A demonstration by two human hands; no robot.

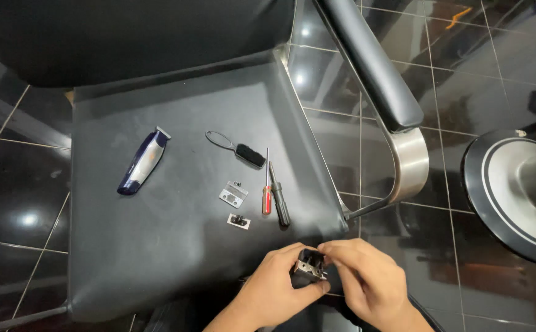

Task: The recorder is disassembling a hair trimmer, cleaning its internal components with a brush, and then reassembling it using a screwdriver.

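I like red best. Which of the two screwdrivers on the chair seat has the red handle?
The thinner screwdriver, on the left of the pair, has the red handle and a long bare metal shaft. The thicker screwdriver beside it is black all over.

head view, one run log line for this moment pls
left hand: holds blade part | right hand: fingers on it | chair seat: trimmer, brush, two screwdrivers, two small metal parts

A barbershop — black barber chair (pixel 188 184), hair clipper (pixel 142 161), glossy tiled floor (pixel 465 80).
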